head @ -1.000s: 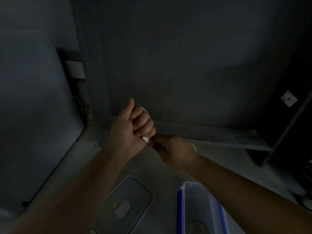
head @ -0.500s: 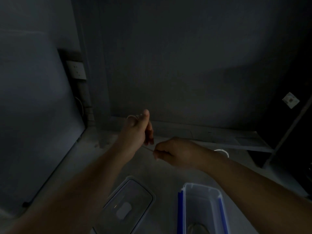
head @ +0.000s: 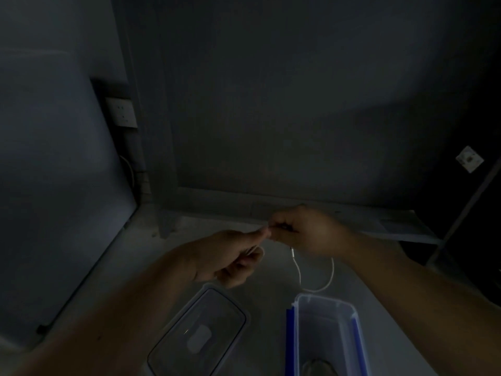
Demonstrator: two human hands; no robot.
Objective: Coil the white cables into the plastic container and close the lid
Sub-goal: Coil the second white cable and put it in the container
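Observation:
In dim light, my left hand (head: 230, 256) and my right hand (head: 306, 232) meet fingertip to fingertip above the table, both pinching a thin white cable (head: 320, 283). A loop of the cable hangs below my right hand and dangles just beyond the far end of the plastic container (head: 298, 335). The container is clear with blue clips, stands open at the lower right, and a pale coil lies in its bottom. Its clear lid (head: 173, 346) lies flat to the left of it, under my left forearm.
The pale table (head: 116, 270) sits in a corner between a left panel and a dark back wall. A wall socket (head: 122, 112) is at the upper left, a second white plate (head: 469, 159) at the right. A low ledge (head: 393, 223) runs along the back.
Both hands have dropped and shifted right. My left fist has loosened and turned palm-up, the right hand rose to meet it, and a cable loop now hangs free below.

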